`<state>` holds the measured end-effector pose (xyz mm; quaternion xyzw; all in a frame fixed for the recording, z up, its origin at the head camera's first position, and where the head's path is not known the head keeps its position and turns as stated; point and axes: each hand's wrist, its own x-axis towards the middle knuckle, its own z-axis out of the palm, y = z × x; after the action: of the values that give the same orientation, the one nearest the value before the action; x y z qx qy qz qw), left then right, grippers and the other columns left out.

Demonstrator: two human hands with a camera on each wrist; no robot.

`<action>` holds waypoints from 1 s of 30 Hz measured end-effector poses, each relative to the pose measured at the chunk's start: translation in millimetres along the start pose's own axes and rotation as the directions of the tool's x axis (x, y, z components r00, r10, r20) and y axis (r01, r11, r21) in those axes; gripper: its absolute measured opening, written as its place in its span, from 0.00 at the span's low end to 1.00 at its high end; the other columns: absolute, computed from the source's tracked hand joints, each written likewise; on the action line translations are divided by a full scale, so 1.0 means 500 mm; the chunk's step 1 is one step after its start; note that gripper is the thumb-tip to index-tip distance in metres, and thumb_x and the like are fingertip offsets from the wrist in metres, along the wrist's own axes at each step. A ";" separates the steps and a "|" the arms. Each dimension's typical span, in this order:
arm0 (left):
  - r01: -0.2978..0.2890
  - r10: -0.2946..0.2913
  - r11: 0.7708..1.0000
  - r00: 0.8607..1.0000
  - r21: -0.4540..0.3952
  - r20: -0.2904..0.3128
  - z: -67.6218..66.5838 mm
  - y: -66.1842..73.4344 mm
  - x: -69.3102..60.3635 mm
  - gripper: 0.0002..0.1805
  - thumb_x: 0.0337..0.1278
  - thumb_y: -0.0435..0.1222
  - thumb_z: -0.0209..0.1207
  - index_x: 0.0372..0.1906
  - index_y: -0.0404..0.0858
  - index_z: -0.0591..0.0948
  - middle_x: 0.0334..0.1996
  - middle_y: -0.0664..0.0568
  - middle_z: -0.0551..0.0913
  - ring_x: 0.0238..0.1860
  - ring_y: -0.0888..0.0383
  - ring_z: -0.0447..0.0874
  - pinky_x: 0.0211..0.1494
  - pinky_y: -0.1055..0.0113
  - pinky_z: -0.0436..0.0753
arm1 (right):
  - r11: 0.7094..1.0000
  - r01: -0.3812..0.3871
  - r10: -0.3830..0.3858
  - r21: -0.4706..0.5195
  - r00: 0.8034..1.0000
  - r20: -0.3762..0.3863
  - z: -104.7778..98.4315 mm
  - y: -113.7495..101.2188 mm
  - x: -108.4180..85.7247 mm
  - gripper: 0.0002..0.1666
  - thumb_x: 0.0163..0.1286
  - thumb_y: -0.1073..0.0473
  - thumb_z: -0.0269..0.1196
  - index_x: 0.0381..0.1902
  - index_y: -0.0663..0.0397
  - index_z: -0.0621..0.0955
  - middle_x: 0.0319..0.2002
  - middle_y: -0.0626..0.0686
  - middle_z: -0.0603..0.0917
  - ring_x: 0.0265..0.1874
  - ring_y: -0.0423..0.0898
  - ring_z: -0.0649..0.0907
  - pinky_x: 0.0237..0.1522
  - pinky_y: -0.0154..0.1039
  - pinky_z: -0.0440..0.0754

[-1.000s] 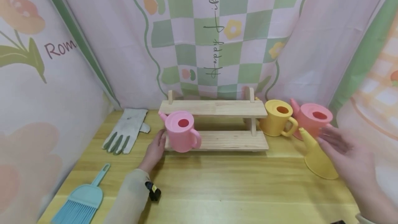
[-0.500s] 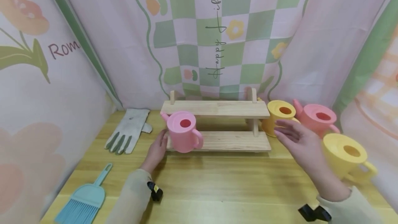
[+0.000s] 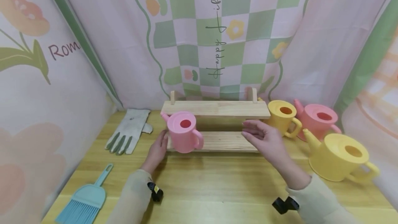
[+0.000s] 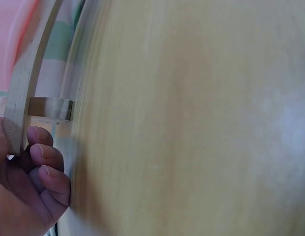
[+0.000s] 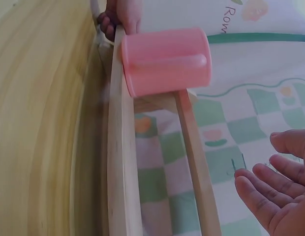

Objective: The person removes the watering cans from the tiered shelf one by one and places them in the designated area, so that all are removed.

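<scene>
A pink watering can (image 3: pixel 182 137) stands on the left end of the lower board of a two-tier wooden shelf (image 3: pixel 214 108). My left hand (image 3: pixel 157 150) grips that board's left end beside the can. In the left wrist view, curled fingers (image 4: pixel 48 156) lie at the board's underside and the thumb is partly cut off by the frame edge. My right hand (image 3: pixel 268 140) hovers in front of the shelf's right part, fingers relaxed and holding nothing. The right wrist view shows the same can (image 5: pixel 167 61) with its handle facing the camera.
Right of the shelf stand a yellow watering can (image 3: pixel 276 122), a second pink watering can (image 3: pixel 314 120) and, nearer, another yellow watering can (image 3: pixel 332 160). On the left lie a grey glove (image 3: pixel 130 129) and a blue brush (image 3: pixel 88 196). Printed cloth (image 3: pixel 208 44) hangs behind.
My right hand has moved left from the near yellow watering can to the shelf's right part, uncovering that can. My left hand keeps its grip, and the pink can on the shelf has stayed put.
</scene>
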<state>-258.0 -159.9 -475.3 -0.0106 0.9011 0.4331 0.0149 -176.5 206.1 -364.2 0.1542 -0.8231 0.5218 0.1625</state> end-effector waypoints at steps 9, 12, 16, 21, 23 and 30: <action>0.015 -0.015 1.000 1.000 -0.013 0.011 -0.002 0.003 -0.001 0.30 0.78 0.52 0.34 0.77 0.45 0.55 0.74 0.43 0.58 0.73 0.40 0.55 0.72 0.42 0.57 | 0.998 -0.060 0.058 0.034 0.997 0.059 0.057 -0.009 0.015 0.17 0.66 0.62 0.67 0.51 0.63 0.81 0.48 0.59 0.85 0.43 0.47 0.85 0.43 0.29 0.83; 0.017 -0.017 1.000 1.000 -0.011 0.011 -0.001 0.002 -0.002 0.31 0.77 0.53 0.33 0.77 0.46 0.55 0.74 0.43 0.58 0.73 0.40 0.56 0.72 0.41 0.57 | 0.995 -0.073 0.067 0.069 0.994 0.083 0.078 -0.007 0.016 0.17 0.66 0.63 0.67 0.52 0.63 0.81 0.49 0.60 0.84 0.44 0.51 0.86 0.43 0.30 0.84; 0.014 -0.014 1.000 1.000 -0.010 0.006 0.000 0.002 -0.004 0.31 0.77 0.53 0.33 0.77 0.46 0.55 0.74 0.42 0.58 0.72 0.40 0.56 0.71 0.41 0.58 | 0.991 -0.091 0.079 0.098 0.989 0.121 0.107 -0.004 0.015 0.17 0.65 0.63 0.67 0.51 0.63 0.81 0.49 0.61 0.84 0.43 0.52 0.86 0.41 0.33 0.85; 0.009 -0.009 1.000 1.000 -0.009 0.002 0.000 0.001 -0.004 0.30 0.77 0.53 0.33 0.77 0.46 0.55 0.74 0.42 0.59 0.72 0.40 0.57 0.71 0.41 0.59 | 0.994 -0.091 0.081 0.063 0.985 0.155 0.143 -0.004 0.017 0.16 0.64 0.64 0.68 0.50 0.61 0.82 0.47 0.59 0.85 0.41 0.51 0.86 0.41 0.35 0.85; 0.009 -0.009 1.000 1.000 -0.007 0.003 0.000 0.001 -0.003 0.30 0.78 0.52 0.33 0.77 0.46 0.55 0.74 0.42 0.59 0.72 0.40 0.57 0.71 0.41 0.59 | 0.995 -0.084 0.075 0.050 0.984 0.161 0.157 -0.002 0.018 0.16 0.63 0.65 0.68 0.49 0.60 0.83 0.47 0.59 0.86 0.41 0.51 0.86 0.41 0.36 0.86; 0.021 -0.021 1.000 1.000 -0.013 0.001 0.000 0.003 -0.001 0.30 0.78 0.51 0.34 0.77 0.46 0.55 0.74 0.43 0.58 0.73 0.41 0.56 0.72 0.41 0.58 | 0.995 -0.090 0.079 0.050 0.980 0.185 0.197 0.008 0.020 0.18 0.62 0.66 0.69 0.50 0.62 0.82 0.49 0.61 0.85 0.41 0.52 0.87 0.43 0.41 0.86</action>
<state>-257.3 -159.1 -474.3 -0.0199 0.8981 0.4388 0.0199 -197.5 117.0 -402.8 0.1711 -0.8249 0.5355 0.0594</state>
